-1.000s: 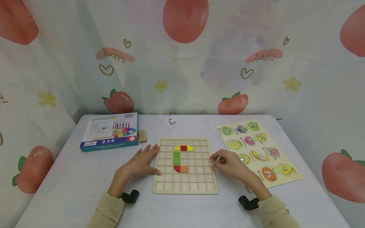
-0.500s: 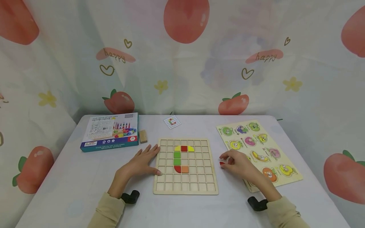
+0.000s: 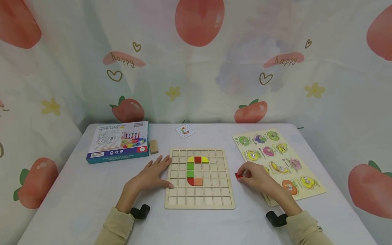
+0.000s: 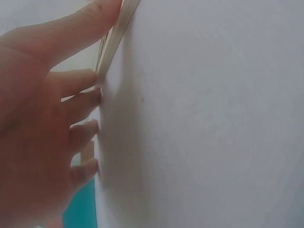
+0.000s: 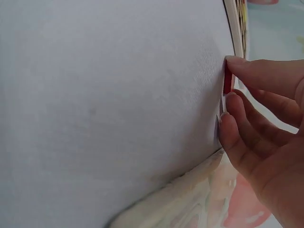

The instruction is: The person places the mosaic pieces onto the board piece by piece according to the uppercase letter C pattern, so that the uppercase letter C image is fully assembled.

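A square wooden grid board (image 3: 215, 192) lies on the white table. Set in its cells are yellow curved tiles, a red square tile (image 3: 198, 159), green square tiles (image 3: 190, 166), a red curved tile (image 3: 191, 181) and an orange square tile (image 3: 198, 182), forming a C-like shape. My left hand (image 3: 153, 174) rests at the board's left edge, fingers spread, thumb on its rim. Right of the board, my right hand (image 3: 255, 177) pinches a small red tile (image 3: 237, 176) close over the table. In the right wrist view the thumb and fingers meet the tile's (image 5: 228, 80) edges.
A wooden fruit puzzle board (image 3: 294, 146) lies at the right, partly under the right forearm in view. At back left are a teal-edged box (image 3: 117, 143) and a small wooden block (image 3: 153, 146). A pattern card (image 3: 185, 131) lies behind the grid board.
My right hand has moved right, away from the grid board's right edge, and the red tile has come into sight at its fingertips. The index finger has since drawn closer to the tile. My left hand stays put.
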Motion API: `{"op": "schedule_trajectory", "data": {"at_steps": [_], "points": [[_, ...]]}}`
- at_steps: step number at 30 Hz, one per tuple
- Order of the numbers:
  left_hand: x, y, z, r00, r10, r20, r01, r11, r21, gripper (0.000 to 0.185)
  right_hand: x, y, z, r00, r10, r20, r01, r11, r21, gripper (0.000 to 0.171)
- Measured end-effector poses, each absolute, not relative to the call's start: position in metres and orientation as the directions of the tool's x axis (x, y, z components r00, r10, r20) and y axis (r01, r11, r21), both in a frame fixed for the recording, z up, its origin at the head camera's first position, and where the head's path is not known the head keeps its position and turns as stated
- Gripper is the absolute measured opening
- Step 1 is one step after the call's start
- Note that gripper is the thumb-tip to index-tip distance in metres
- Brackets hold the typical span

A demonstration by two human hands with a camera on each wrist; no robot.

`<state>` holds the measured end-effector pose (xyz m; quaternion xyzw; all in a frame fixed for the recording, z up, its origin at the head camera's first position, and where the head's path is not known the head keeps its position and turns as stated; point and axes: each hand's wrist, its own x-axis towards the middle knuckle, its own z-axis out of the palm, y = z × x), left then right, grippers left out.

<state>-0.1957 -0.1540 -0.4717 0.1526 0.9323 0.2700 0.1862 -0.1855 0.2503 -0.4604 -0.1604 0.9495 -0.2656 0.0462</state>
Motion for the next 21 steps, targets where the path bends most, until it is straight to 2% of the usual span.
{"op": "schedule_trajectory", "data": {"at_steps": [8,15,21], "points": [[-0.1944,-0.1543,-0.4704,-0.884,0.387,-0.263,0.180,0.801,0.571,0.106,-0.1861,0.2476,-0.4598,-0.939,-0.343,-0.008,-0.288,0.801,-0.525,0.020],[-0.1951,-0.1547,-0.4708,-0.882,0.388,-0.268,0.179,0.801,0.571,0.106,-0.1890,0.2434,-0.4588,-0.947,-0.316,-0.060,-0.239,0.817,-0.525,0.019],[-0.1955,-0.1552,-0.4714,-0.883,0.389,-0.264,0.182,0.800,0.571,0.107,-0.1898,0.2418,-0.4592,-0.939,-0.341,-0.038,-0.266,0.795,-0.544,0.016]]}}
